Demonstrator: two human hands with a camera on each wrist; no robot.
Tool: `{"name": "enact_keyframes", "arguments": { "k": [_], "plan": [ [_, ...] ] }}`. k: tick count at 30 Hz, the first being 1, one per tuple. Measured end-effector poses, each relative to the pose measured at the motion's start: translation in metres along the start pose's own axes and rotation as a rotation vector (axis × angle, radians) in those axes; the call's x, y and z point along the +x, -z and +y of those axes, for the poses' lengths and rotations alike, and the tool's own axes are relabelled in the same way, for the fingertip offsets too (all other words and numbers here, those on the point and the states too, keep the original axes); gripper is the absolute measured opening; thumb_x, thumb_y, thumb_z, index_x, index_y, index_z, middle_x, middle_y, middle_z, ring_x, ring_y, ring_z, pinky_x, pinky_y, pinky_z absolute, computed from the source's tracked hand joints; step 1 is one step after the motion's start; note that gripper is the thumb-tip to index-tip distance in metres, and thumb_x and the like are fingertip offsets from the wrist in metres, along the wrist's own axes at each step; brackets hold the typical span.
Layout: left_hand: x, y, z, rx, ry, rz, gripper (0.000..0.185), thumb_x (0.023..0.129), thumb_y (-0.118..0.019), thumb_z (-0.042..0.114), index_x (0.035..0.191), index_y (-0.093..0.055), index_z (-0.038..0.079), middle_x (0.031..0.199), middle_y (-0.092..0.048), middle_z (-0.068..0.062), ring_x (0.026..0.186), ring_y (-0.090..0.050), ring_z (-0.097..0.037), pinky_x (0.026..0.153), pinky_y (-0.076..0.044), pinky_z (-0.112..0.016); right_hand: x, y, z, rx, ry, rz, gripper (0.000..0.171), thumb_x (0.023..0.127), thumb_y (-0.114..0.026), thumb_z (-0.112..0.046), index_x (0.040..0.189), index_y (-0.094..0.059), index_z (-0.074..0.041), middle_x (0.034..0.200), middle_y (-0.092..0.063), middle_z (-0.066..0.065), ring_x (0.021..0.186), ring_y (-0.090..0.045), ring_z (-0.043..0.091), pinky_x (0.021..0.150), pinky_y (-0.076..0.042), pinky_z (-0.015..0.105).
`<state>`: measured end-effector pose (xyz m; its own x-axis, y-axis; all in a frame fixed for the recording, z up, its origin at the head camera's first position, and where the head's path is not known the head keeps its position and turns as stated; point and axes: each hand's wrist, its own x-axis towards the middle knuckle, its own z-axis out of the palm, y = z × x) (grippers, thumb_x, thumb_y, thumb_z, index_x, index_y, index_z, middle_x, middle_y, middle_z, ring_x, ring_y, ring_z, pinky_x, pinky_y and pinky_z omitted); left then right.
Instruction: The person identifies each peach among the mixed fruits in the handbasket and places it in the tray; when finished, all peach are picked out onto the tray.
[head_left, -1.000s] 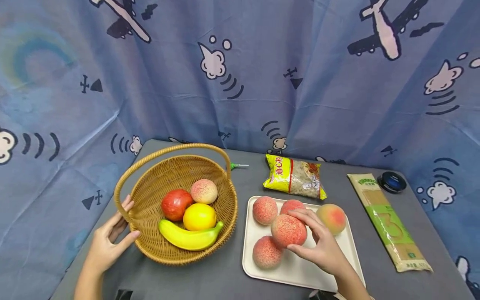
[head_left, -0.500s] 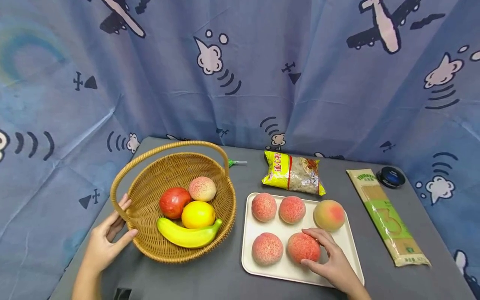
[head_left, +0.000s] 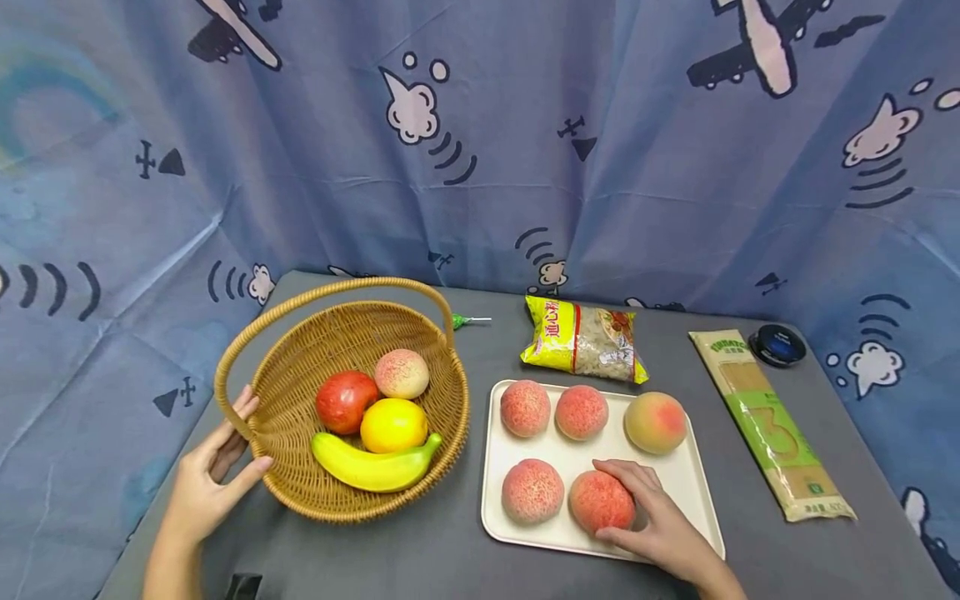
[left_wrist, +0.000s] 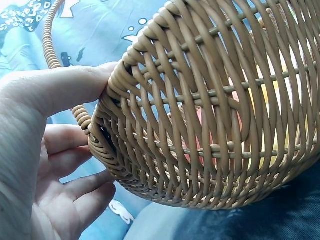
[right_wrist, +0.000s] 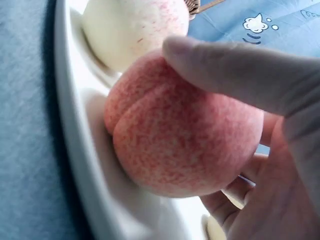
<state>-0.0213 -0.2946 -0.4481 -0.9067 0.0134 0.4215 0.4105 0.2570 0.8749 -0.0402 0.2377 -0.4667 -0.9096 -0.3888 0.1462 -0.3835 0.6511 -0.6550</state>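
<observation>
My left hand (head_left: 210,475) holds the left edge of a wicker basket (head_left: 352,517), thumb and fingers on either side of the handle's base. That woven rim also shows beside the thumb in the left wrist view. Inside the basket lie a red apple (head_left: 347,402), a pale peach (head_left: 402,373), a lemon (head_left: 393,425) and a banana (head_left: 375,468). On the white tray (head_left: 697,517), my right hand (head_left: 660,525) grips a red peach (head_left: 598,502) between thumb and fingers. The right wrist view shows this peach (right_wrist: 180,135) low over the tray surface, near its front edge.
Several other peaches, including a red one (head_left: 532,491) and a yellowish one (head_left: 656,422), sit on the tray. Behind it lies a yellow pasta bag (head_left: 583,340). A long noodle packet (head_left: 772,425) and a dark round tin (head_left: 777,345) are at right; a lollipop (head_left: 468,320) lies behind the basket.
My right hand has brought the red peach down and toward the tray's front, uncovering the back peach behind it. The left hand stays at the basket rim. The head view has shifted slightly.
</observation>
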Motion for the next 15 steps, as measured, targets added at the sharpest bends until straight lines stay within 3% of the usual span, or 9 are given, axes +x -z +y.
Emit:
{"name": "enact_keyframes", "arguments": {
  "k": [5, 9, 15],
  "plan": [
    [0.001, -0.002, -0.001, -0.064, -0.096, 0.004, 0.068, 0.073, -0.060, -0.027, 0.136, -0.036, -0.019, 0.149, -0.021, -0.035, 0.139, -0.035, -0.014, 0.106, -0.037, -0.016, -0.002, -0.002, 0.004, 0.098, 0.010, -0.025, 0.079, 0.067, -0.086, -0.023, 0.136, -0.049, -0.007, 0.127, -0.055, 0.005, 0.118, -0.039, -0.009, 0.094, -0.030, 0.003],
    [0.001, -0.003, 0.000, -0.068, -0.117, 0.001, 0.068, 0.073, -0.061, -0.027, 0.136, -0.036, -0.020, 0.149, -0.021, -0.035, 0.139, -0.035, -0.015, 0.106, -0.037, -0.016, -0.002, 0.000, 0.004, 0.134, 0.022, -0.024, 0.085, 0.067, -0.086, -0.020, 0.139, -0.044, -0.006, 0.130, -0.052, 0.014, 0.123, -0.038, -0.009, 0.096, -0.025, -0.001],
    [0.001, -0.003, 0.001, -0.060, -0.103, 0.002, 0.068, 0.073, -0.060, -0.027, 0.136, -0.036, -0.019, 0.149, -0.021, -0.035, 0.139, -0.035, -0.014, 0.107, -0.037, -0.016, 0.005, 0.008, -0.010, 0.093, 0.076, 0.018, 0.093, 0.066, -0.086, -0.018, 0.144, -0.038, -0.008, 0.141, -0.044, 0.009, 0.132, -0.026, -0.010, 0.100, -0.020, -0.001]
  ]
}}
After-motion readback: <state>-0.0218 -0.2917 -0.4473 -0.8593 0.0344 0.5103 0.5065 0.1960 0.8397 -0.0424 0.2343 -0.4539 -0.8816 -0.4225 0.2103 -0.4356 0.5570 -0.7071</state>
